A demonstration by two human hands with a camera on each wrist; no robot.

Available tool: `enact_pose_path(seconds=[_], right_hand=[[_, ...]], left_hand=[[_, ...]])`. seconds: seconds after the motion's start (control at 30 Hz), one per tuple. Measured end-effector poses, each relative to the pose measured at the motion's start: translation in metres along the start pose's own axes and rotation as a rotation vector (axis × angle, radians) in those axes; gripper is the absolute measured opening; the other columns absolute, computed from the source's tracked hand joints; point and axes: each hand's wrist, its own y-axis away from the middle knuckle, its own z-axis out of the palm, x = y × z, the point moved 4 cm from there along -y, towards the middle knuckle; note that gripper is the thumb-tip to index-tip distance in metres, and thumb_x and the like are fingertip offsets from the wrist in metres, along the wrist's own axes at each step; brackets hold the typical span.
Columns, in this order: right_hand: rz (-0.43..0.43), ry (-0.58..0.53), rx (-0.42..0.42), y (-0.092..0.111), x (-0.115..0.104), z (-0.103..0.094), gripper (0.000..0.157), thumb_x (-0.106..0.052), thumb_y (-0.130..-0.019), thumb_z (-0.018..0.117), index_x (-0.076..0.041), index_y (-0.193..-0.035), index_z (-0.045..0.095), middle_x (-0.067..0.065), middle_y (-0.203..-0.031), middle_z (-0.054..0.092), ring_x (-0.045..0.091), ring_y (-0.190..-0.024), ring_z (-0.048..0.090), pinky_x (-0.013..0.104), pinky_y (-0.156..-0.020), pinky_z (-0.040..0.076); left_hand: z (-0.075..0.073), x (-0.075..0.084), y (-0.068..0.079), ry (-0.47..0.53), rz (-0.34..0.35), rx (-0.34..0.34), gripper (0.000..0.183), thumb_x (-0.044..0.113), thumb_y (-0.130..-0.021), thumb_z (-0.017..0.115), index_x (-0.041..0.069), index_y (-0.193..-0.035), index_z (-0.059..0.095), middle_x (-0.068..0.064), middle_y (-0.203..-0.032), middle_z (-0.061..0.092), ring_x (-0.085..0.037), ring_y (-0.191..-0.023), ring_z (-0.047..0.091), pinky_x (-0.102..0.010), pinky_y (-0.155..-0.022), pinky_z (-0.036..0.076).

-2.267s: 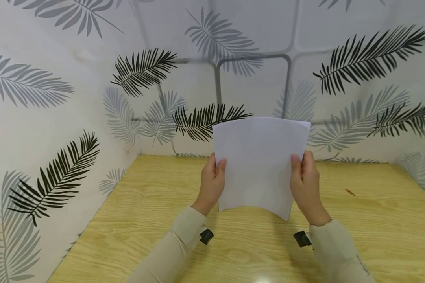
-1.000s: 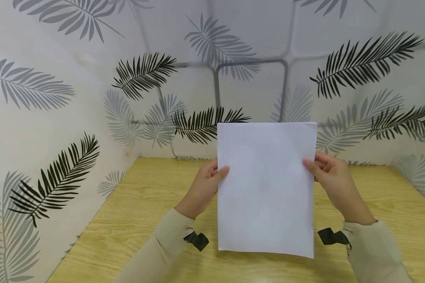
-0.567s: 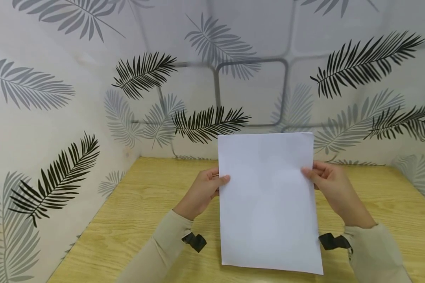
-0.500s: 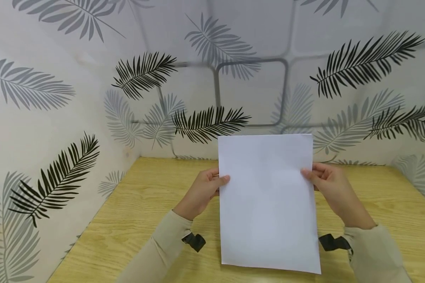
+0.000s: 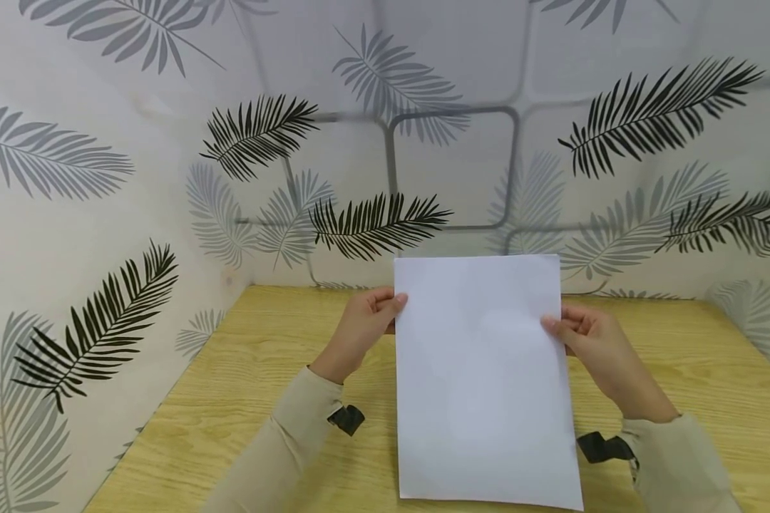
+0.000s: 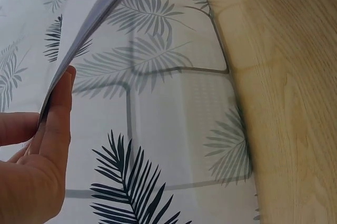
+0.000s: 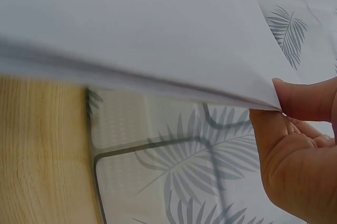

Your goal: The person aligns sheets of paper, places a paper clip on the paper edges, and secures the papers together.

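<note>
Over the yellow wood-grain tabletop [image 5: 257, 335], right hand [image 5: 599, 347] pinches white rectangular paper [image 5: 484, 399]; left hand [image 5: 356, 332] now pinches higher, seemingly regripping.

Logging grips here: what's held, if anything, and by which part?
White paper, pinched at its side edges, above mid-height, by the left hand and right hand.

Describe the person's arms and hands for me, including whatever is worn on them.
The left sleeve and right sleeve are long and beige, ending around the wrists. At each cuff's inner side juts a small, angular black piece, one on the left, one on the right. The left hand and right hand are bare, without gloves.
</note>
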Motion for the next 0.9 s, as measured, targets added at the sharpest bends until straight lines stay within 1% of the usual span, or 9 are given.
enact_pose_path(seconds=[0.1, 0.3, 0.47, 0.53, 0.73, 0.9], right_hand=[[0.015, -0.006, -0.005, 0.001, 0.003, 0.000, 0.049, -0.018, -0.099, 0.057, 0.019, -0.129, 0.046, -0.009, -0.088, 0.071, 0.006, -0.080, 0.066, 0.024, -0.069, 0.054], [0.038, -0.016, -0.022, 0.002, 0.006, 0.001, 0.051, -0.017, -0.100, 0.054, 0.022, -0.131, 0.041, -0.011, -0.089, 0.070, 0.005, -0.081, 0.065, 0.024, -0.070, 0.054], [0.061, -0.002, -0.025, 0.003, 0.007, 0.001, 0.050, -0.016, -0.100, 0.053, 0.021, -0.132, 0.040, -0.010, -0.091, 0.069, 0.004, -0.083, 0.065, 0.024, -0.072, 0.054], [0.074, 0.002, -0.028, 0.003, 0.008, 0.001, 0.050, -0.016, -0.100, 0.053, 0.020, -0.133, 0.040, -0.008, -0.093, 0.069, 0.004, -0.083, 0.065, 0.024, -0.072, 0.054], [0.104, 0.012, -0.039, 0.004, 0.012, 0.000, 0.049, -0.014, -0.101, 0.052, 0.019, -0.134, 0.039, -0.004, -0.097, 0.069, 0.005, -0.085, 0.065, 0.026, -0.074, 0.054], [0.131, 0.032, -0.056, 0.003, 0.015, -0.002, 0.051, -0.017, -0.100, 0.053, 0.019, -0.134, 0.039, 0.000, -0.100, 0.068, 0.004, -0.086, 0.064, 0.027, -0.076, 0.054]], left_hand=[[-0.001, 0.002, -0.003, -0.005, -0.006, 0.013, 0.021, 0.013, -0.099, 0.056, -0.004, -0.106, 0.066, -0.012, -0.091, 0.071, -0.013, -0.076, 0.064, -0.034, -0.074, 0.056], [-0.004, 0.003, -0.007, -0.011, -0.005, 0.033, 0.019, 0.012, -0.097, 0.058, -0.004, -0.102, 0.067, -0.006, -0.081, 0.069, -0.013, -0.071, 0.062, -0.036, -0.072, 0.055], [-0.005, 0.003, -0.008, 0.005, -0.004, 0.047, 0.019, 0.012, -0.096, 0.061, -0.003, -0.104, 0.068, -0.006, -0.083, 0.070, -0.012, -0.072, 0.063, -0.030, -0.069, 0.055], [-0.004, 0.003, -0.008, 0.009, 0.000, 0.054, 0.019, 0.011, -0.095, 0.061, -0.004, -0.104, 0.068, -0.006, -0.083, 0.070, -0.012, -0.072, 0.063, -0.029, -0.068, 0.055], [-0.002, -0.002, -0.009, 0.024, 0.014, 0.070, 0.019, 0.009, -0.094, 0.063, -0.006, -0.103, 0.069, -0.007, -0.080, 0.070, -0.011, -0.067, 0.063, -0.036, -0.071, 0.056], [0.000, -0.008, -0.011, 0.013, 0.023, 0.090, 0.019, 0.010, -0.094, 0.063, -0.005, -0.104, 0.070, -0.004, -0.079, 0.069, -0.011, -0.067, 0.062, -0.033, -0.069, 0.056]])
